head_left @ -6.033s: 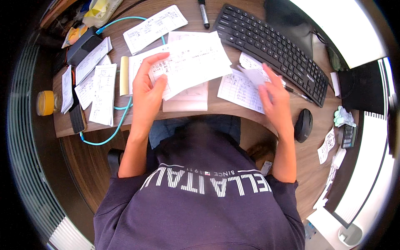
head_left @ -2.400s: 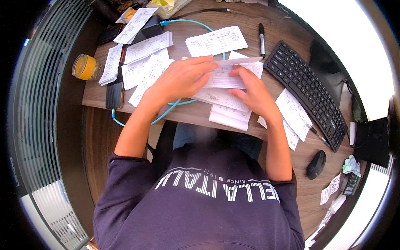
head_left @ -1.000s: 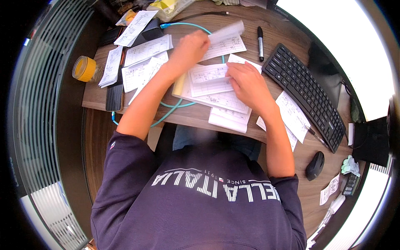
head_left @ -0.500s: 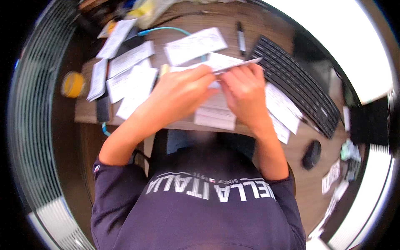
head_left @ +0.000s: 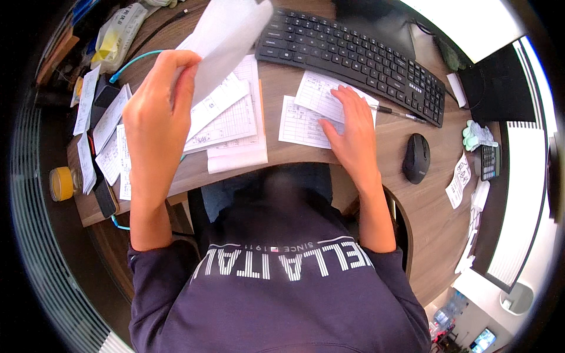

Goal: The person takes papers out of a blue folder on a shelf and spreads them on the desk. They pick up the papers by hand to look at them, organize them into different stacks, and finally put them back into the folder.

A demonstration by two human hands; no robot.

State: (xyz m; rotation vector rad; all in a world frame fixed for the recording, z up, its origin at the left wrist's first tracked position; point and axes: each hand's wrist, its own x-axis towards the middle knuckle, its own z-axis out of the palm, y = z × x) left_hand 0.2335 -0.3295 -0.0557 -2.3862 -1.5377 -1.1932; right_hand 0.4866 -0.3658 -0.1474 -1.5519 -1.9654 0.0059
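My left hand (head_left: 159,106) is raised over the left part of the desk, thumb and fingers pinched on thin white paper sheets (head_left: 226,47). Their upper ends bend over toward the keyboard. Below them lies a pile of printed, handwritten forms (head_left: 235,123) on a pad, partly covered by the hand and the raised sheets. My right hand (head_left: 356,138) rests with fingers apart on overlapping paper forms (head_left: 300,120) right of the pile. Its fingertips touch the upper form (head_left: 318,94); nothing is gripped there.
A black keyboard (head_left: 353,56) slants behind the forms, with a pen (head_left: 400,112) along its front edge. A black mouse (head_left: 416,157), a paper slip (head_left: 458,182) and a calculator (head_left: 489,162) lie to the right. More slips (head_left: 112,120), a phone (head_left: 106,197) and a yellow-lidded jar (head_left: 61,183) are left.
My hands, earlier together at a folded paper, are now apart. The left has lifted sheets up and left; the right has come down flat on the forms. The view has shifted to the right.
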